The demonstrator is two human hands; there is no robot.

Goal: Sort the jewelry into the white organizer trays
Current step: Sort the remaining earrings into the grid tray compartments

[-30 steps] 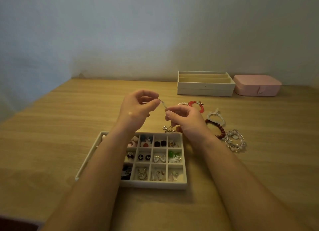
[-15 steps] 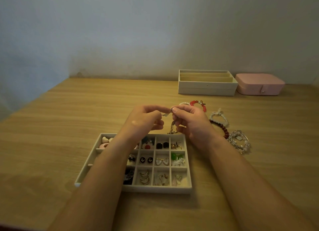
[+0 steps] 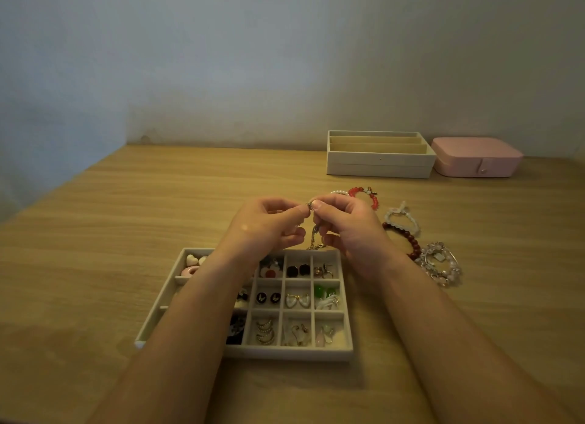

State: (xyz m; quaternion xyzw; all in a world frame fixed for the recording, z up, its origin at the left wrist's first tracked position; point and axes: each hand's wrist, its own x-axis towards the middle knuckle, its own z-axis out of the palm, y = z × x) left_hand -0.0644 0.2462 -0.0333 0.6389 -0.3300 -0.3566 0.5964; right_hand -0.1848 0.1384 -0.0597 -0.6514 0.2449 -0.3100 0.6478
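Observation:
A white grid tray [image 3: 294, 354] with earrings in its small cells lies on the wooden table in front of me. Above its far edge my left hand [image 3: 267, 227] and my right hand [image 3: 351, 230] meet fingertip to fingertip, both pinching a thin metal chain [image 3: 314, 235]. The chain hangs down between them, its lower end near the tray's far rim. My left forearm hides the tray's left cells.
Several bead bracelets lie right of my hands: a red and pearl one [image 3: 364, 194], a white one [image 3: 402, 219], a dark red one [image 3: 408, 238], a pink and silver one [image 3: 440, 263]. A white slotted organizer [image 3: 380, 167] and a pink case [image 3: 476, 157] stand by the wall.
Both hands came down closer to the tray, and their fingertips closed together on the chain's upper end. The chain now hangs shorter between them.

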